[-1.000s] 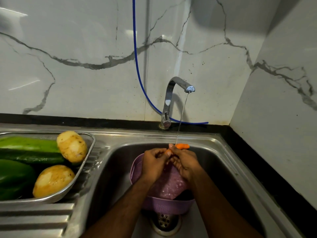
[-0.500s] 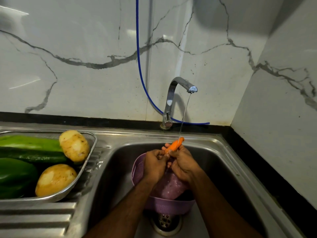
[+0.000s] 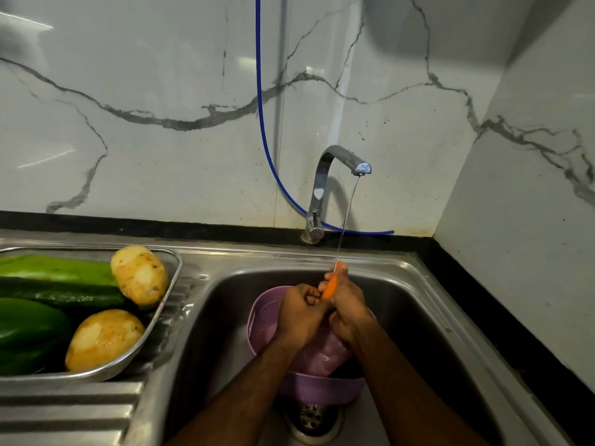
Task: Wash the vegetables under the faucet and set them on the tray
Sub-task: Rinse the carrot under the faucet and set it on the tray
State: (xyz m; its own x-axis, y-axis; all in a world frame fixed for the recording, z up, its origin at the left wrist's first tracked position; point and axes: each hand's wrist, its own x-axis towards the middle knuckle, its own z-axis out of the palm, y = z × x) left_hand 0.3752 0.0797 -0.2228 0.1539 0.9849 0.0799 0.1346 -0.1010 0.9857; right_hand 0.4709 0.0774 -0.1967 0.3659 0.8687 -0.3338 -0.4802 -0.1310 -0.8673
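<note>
An orange carrot (image 3: 331, 286) stands nearly upright between my hands, its tip in the thin stream from the chrome faucet (image 3: 328, 175). My right hand (image 3: 349, 312) grips its lower part. My left hand (image 3: 299, 313) curls round the carrot's near end beside it. Both hands hover over a purple colander (image 3: 262, 317) in the steel sink (image 3: 418, 317). On the drainboard at left a metal tray (image 3: 174, 272) holds two potatoes (image 3: 140, 274), cucumbers (image 3: 58, 281) and a green pepper (image 3: 29, 333).
A blue hose (image 3: 262, 123) runs down the marble wall behind the faucet. The sink drain (image 3: 310, 416) lies below the colander. A marble side wall (image 3: 531, 220) closes the right side, with a black counter strip along it.
The carrot has swung from lying level to standing nearly upright under the stream. Both hands stay over the colander.
</note>
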